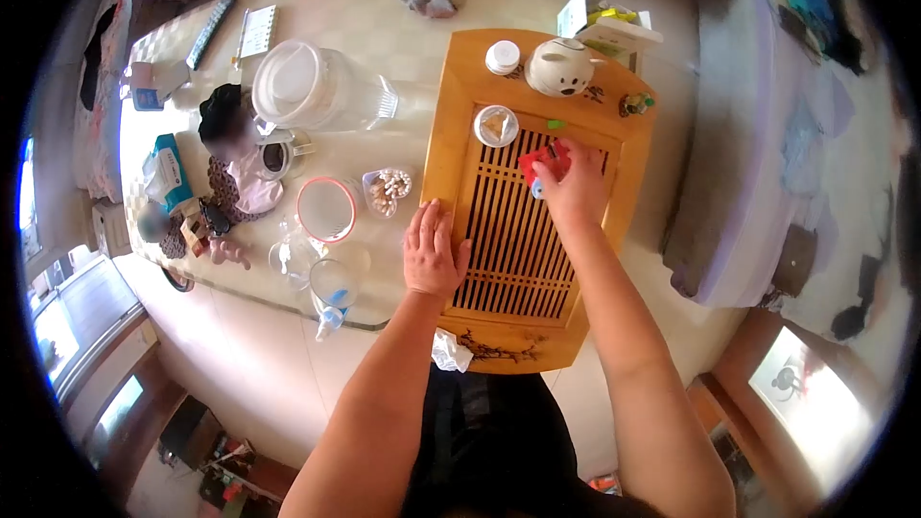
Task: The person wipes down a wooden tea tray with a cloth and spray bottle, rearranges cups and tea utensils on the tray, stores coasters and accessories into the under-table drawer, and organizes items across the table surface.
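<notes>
The wearer's body shows black clothing at the lower middle, deep and nearly uniform in tone, with a slightly greyer, softly streaked patch near its upper part; whether it is a top or trousers cannot be told. The left arm and right arm are bare, slim at the wrist and broader toward the elbow. The left hand and right hand are bare too, with rounded fingertips on the left.

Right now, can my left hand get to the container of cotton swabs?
Probably yes: your left hand rests on the edge of the wooden tray, apparently holding nothing, with the swab container close by and nothing visible standing between them.
</notes>
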A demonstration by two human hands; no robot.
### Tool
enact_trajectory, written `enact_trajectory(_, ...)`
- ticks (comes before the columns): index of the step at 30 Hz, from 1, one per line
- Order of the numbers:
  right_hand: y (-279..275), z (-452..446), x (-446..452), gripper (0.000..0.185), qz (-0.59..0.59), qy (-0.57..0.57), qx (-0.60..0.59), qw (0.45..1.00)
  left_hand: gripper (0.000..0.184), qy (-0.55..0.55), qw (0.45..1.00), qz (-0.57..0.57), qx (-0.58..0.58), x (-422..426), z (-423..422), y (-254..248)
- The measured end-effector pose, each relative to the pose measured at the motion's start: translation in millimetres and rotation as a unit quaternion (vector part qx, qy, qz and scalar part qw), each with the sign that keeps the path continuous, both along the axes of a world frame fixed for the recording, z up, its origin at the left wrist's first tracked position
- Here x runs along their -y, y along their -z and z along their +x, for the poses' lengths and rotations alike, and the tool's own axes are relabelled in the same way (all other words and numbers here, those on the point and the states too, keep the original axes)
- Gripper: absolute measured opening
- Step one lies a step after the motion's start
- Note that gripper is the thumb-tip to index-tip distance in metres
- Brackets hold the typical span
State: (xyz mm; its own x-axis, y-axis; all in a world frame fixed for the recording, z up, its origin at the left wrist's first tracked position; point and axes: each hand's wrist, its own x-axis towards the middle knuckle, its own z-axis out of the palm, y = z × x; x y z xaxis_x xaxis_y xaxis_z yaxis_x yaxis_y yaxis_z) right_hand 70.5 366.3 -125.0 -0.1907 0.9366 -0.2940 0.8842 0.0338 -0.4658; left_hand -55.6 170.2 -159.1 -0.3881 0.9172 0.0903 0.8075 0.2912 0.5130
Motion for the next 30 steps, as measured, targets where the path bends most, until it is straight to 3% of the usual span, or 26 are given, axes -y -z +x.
enact_trajectory(4, -4, 1, -7, 0.048, 0.033, -0.038, 0.039, 0.998, 0.045, -0.003, 1.0, -0.007, 0.009, 1, 0, -2)
enact_trajectory(9, 3, 2, -12, 0.048, 0.011, -0.009, 0.005, 1.0, 0.047, -0.012, 1.0, -0.022, 0.013, 4, -2, -1)
enact_trajectory(13, 26, 19, -13, 0.043, 0.009, -0.055, -0.039, 0.998, 0.047, -0.01, 1.0, -0.014, 0.023, 1, -1, -3)
enact_trajectory(16, 18, 22, -22, 0.022, -0.122, -0.011, -0.148, 0.981, 0.046, -0.005, 1.0, -0.013, 0.018, 1, -2, -2)
enact_trajectory(19, 15, 29, -37, 0.017, -0.159, 0.029, -0.228, 0.96, 0.046, -0.005, 1.0, 0.002, 0.015, 3, -2, 3)
enact_trajectory(23, 4, 34, -62, 0.022, -0.155, 0.191, -0.291, 0.925, 0.046, -0.004, 1.0, -0.002, 0.01, 2, -1, 2)
enact_trajectory(27, 4, 40, -77, 0.022, -0.127, 0.214, -0.223, 0.943, 0.046, -0.005, 1.0, -0.002, 0.005, 2, -2, 2)
enact_trajectory(30, 14, 32, -74, 0.021, -0.057, 0.228, -0.301, 0.924, 0.046, -0.005, 1.0, -0.011, 0.003, 2, -1, 2)
